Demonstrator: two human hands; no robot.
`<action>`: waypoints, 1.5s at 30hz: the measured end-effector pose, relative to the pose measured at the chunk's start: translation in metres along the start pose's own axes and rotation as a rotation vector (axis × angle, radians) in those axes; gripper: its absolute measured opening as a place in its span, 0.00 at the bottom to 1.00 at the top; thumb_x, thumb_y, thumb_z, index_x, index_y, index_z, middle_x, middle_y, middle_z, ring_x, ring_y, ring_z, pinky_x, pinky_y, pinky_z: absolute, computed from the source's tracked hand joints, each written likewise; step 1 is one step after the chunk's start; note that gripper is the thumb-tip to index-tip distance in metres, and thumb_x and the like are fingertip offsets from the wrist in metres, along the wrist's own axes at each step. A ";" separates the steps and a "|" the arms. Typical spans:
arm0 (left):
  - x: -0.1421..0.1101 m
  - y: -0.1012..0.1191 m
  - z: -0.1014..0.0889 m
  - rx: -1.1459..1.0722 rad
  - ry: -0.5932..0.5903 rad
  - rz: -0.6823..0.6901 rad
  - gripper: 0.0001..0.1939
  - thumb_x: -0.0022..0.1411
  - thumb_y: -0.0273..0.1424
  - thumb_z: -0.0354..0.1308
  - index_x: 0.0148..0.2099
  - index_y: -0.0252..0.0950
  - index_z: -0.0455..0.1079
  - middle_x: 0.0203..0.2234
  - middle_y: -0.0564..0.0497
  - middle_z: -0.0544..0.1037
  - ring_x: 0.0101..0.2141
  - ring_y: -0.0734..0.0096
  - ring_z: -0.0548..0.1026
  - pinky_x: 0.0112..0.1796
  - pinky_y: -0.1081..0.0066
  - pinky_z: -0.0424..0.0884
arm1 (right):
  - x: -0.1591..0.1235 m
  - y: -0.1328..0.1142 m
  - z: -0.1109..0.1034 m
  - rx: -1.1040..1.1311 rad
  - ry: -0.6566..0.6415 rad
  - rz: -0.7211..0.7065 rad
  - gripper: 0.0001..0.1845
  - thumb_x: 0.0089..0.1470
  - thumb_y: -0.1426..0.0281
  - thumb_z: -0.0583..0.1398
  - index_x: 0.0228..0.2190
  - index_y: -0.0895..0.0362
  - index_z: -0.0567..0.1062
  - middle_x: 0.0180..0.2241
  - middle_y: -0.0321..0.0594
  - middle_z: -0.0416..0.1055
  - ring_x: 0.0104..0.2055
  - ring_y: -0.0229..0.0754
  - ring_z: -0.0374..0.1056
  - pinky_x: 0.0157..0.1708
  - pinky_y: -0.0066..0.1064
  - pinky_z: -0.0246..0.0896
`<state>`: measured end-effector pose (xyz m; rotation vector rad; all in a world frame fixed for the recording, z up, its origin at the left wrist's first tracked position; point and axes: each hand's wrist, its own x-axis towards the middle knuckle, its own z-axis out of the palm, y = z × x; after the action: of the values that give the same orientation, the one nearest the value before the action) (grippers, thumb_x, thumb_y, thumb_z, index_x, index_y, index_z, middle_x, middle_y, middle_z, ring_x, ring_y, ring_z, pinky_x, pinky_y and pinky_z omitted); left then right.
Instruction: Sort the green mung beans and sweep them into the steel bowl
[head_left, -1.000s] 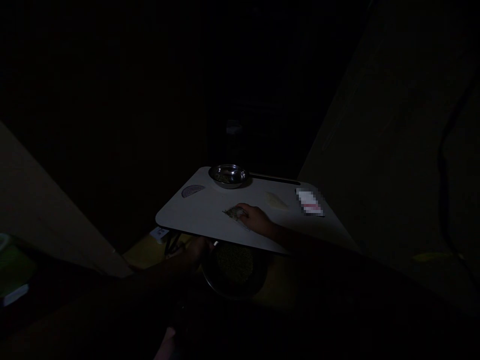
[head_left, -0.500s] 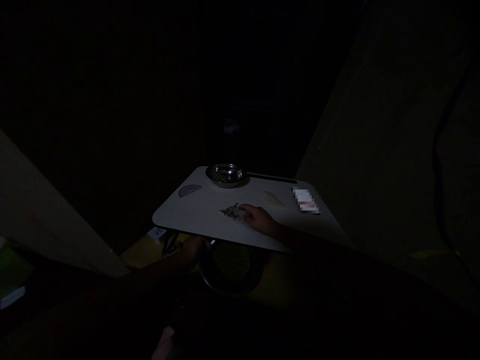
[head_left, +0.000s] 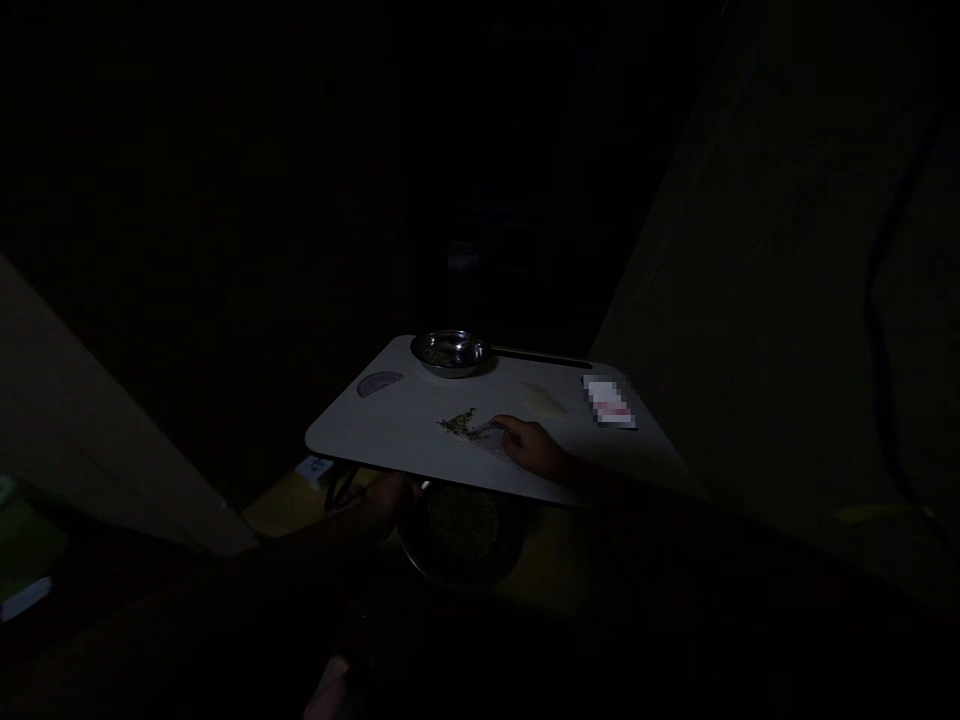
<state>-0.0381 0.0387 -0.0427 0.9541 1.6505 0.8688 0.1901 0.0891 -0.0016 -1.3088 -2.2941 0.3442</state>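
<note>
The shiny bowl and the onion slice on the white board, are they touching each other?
Apart. The head view shows the steel bowl and the onion slice lying on the board with a plain gap between them.

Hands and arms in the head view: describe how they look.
The right hand and left hand are bare, with no gloves. Both forearms fade into the dark, so any sleeves cannot be made out. No cables or markings show on either hand.
</note>
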 end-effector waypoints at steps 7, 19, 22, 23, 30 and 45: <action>0.007 -0.006 0.000 -0.029 0.006 -0.029 0.04 0.32 0.23 0.49 0.11 0.33 0.61 0.08 0.53 0.64 0.13 0.74 0.62 0.17 0.72 0.59 | -0.001 -0.003 -0.003 0.008 0.007 0.019 0.19 0.43 0.71 0.47 0.41 0.56 0.62 0.25 0.36 0.66 0.24 0.33 0.59 0.25 0.25 0.53; 0.000 -0.001 0.001 -0.040 0.018 -0.059 0.04 0.33 0.25 0.49 0.12 0.34 0.60 0.07 0.53 0.63 0.13 0.73 0.62 0.17 0.70 0.58 | 0.002 -0.001 -0.001 0.013 -0.003 0.023 0.20 0.43 0.71 0.47 0.42 0.56 0.61 0.25 0.36 0.66 0.24 0.33 0.59 0.25 0.25 0.53; -0.003 0.001 0.001 -0.024 -0.008 -0.050 0.05 0.34 0.25 0.47 0.12 0.34 0.61 0.07 0.52 0.63 0.13 0.72 0.61 0.17 0.70 0.58 | 0.003 -0.002 -0.001 -0.006 -0.001 0.038 0.20 0.43 0.70 0.47 0.42 0.55 0.61 0.24 0.36 0.66 0.24 0.34 0.60 0.25 0.25 0.53; -0.004 0.002 0.001 -0.017 -0.013 -0.056 0.05 0.34 0.25 0.47 0.12 0.34 0.60 0.07 0.52 0.62 0.13 0.72 0.61 0.17 0.70 0.57 | 0.004 -0.002 -0.001 -0.012 -0.002 0.042 0.20 0.43 0.70 0.47 0.42 0.55 0.61 0.24 0.36 0.66 0.24 0.34 0.60 0.25 0.25 0.53; -0.008 0.005 0.002 -0.030 -0.014 -0.058 0.05 0.34 0.25 0.46 0.11 0.34 0.60 0.07 0.52 0.62 0.13 0.72 0.61 0.17 0.70 0.57 | 0.008 -0.001 0.003 -0.029 -0.007 0.048 0.20 0.42 0.71 0.48 0.42 0.54 0.61 0.25 0.35 0.66 0.24 0.33 0.60 0.25 0.24 0.53; -0.001 -0.002 0.001 -0.108 0.014 -0.033 0.05 0.34 0.25 0.47 0.12 0.33 0.61 0.08 0.53 0.63 0.13 0.73 0.62 0.18 0.70 0.59 | 0.013 -0.002 0.005 -0.022 -0.011 0.025 0.20 0.43 0.70 0.48 0.42 0.54 0.61 0.26 0.35 0.66 0.24 0.33 0.60 0.26 0.25 0.53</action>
<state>-0.0370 0.0370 -0.0442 0.8456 1.6098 0.9343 0.1805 0.0992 -0.0017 -1.3508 -2.2981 0.3363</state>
